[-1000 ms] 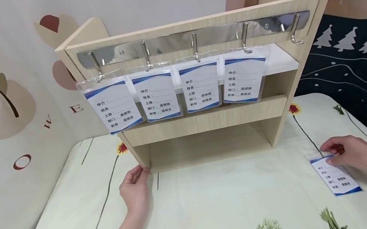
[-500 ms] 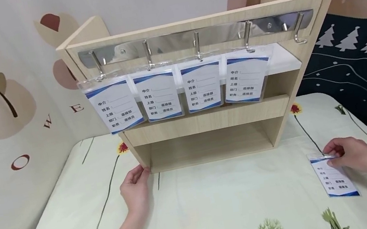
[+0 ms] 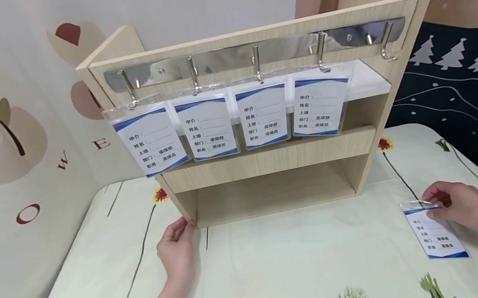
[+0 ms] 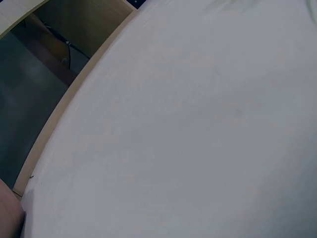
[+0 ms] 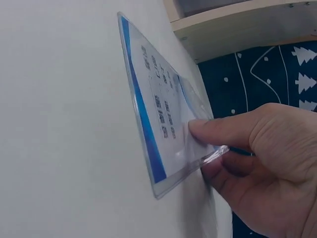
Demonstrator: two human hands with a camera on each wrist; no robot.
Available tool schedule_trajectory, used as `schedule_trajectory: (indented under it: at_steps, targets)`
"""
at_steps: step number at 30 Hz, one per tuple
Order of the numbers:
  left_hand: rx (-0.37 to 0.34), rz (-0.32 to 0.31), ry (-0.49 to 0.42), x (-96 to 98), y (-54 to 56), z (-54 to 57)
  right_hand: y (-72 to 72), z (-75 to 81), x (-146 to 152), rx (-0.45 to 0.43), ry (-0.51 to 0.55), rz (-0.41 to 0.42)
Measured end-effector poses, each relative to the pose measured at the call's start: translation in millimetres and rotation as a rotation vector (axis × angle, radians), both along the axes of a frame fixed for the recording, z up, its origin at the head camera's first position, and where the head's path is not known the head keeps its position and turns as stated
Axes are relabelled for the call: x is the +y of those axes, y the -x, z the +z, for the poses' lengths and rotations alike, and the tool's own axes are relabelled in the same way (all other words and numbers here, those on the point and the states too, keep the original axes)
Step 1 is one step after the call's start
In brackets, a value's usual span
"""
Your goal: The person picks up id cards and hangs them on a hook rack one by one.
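Observation:
My right hand [image 3: 461, 205] pinches the top edge of an ID badge [image 3: 435, 235] in a clear plastic sleeve, at the right of the head view. In the right wrist view the thumb [image 5: 228, 129] lies on the printed face of the badge [image 5: 161, 99], fingers behind it. My left hand [image 3: 177, 247] grips the lower left corner of a light wooden shelf unit [image 3: 269, 160]. Across its top runs a metal hook rail [image 3: 225, 60]. Badges hang side by side from its hooks, such as the leftmost badge [image 3: 151, 142]; the rightmost hook [image 3: 386, 42] carries none.
The shelf unit stands on a pale, flower-printed cloth [image 3: 286, 266]. Behind it are a patterned wall covering [image 3: 46, 148] on the left and a dark tree-printed fabric [image 3: 470, 97] on the right. A white strip [image 3: 369, 81] lies behind the hanging badges.
The lower end of the badge in my right hand has swung slightly left and toward me. My left hand stays at the shelf corner, and the hanging badges keep their places.

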State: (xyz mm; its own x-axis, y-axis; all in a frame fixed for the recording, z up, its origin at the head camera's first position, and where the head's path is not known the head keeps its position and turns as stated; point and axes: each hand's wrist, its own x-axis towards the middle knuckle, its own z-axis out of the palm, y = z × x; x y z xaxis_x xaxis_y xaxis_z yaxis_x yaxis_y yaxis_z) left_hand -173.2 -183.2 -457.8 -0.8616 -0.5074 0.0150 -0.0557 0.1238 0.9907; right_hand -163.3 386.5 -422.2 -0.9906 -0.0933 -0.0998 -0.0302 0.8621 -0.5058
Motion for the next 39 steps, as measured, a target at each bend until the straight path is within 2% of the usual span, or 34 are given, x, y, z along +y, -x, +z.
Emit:
schedule_trajectory:
  at_steps: [4, 9, 12, 19, 28, 34, 39]
  targets:
    - [0.006, -0.004, 0.003, -1.1, -0.9, -1.1, -3.3, -5.9, 4, 0.032, 0.043, 0.004]
    - [0.016, -0.005, 0.001, -1.0, -0.4, -1.3, -8.4, -13.9, 8, 0.092, 0.092, -0.037]
    - [0.016, 0.002, -0.001, -1.1, 0.0, -1.6, -8.1, -13.7, 6, 0.116, 0.106, -0.037]
    - [0.016, 0.002, -0.007, -2.6, 0.3, -2.6, 0.5, 0.4, -4, 0.161, 0.153, 0.017]
    - [0.021, -0.009, -0.012, -1.9, 0.9, -3.0, -1.8, 18.8, -11, 0.288, 0.218, 0.017]
    - [0.024, -0.008, -0.006, -0.6, 0.7, -1.6, -1.5, 29.8, -16, 0.28, 0.166, -0.005]
    - [0.025, -0.005, 0.0, 0.1, 0.2, -1.2, -1.4, 38.0, -17, 0.298, 0.187, 0.011]
